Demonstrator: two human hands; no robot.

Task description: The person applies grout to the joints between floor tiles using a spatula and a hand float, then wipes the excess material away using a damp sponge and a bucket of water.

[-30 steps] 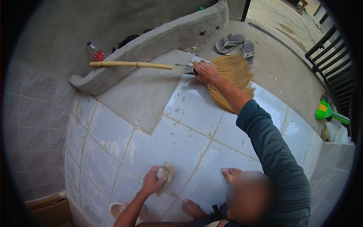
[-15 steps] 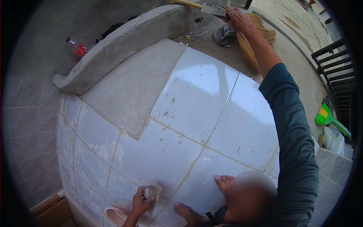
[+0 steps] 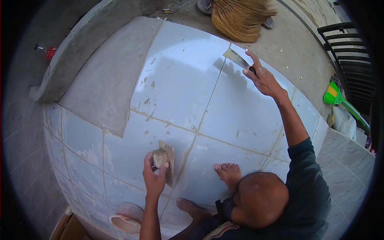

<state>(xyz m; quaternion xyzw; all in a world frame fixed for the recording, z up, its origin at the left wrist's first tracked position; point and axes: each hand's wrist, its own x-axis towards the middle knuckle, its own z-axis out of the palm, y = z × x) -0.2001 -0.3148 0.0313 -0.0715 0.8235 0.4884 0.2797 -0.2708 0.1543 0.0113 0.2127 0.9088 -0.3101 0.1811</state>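
Observation:
My left hand (image 3: 155,180) grips a float (image 3: 161,158) by its block-like handle, its flat plate turned on edge above the white floor tiles (image 3: 160,124). My right hand (image 3: 265,80) is closed round the dark handle of a putty knife (image 3: 237,58). The knife's thin, stained blade points left, over the seam between two far tiles; I cannot tell if it touches them. Beige grout lines and smears mark the tiles. Below my left hand, a round pinkish-white bucket (image 3: 127,218) lies or stands tilted, residue on its inside.
A straw broom (image 3: 240,20) lies beyond the far tile edge. A curved concrete kerb (image 3: 76,48) borders bare cement on the left, with a red-labelled bottle (image 3: 50,52) behind it. On the right are a black metal railing (image 3: 348,52) and a green brush (image 3: 333,94). My bare feet (image 3: 228,175) rest on tiles.
My right hand has come back from beside the broom to over the far tiles, carrying the putty knife. My left hand has lifted and turned the float. The view has shifted.

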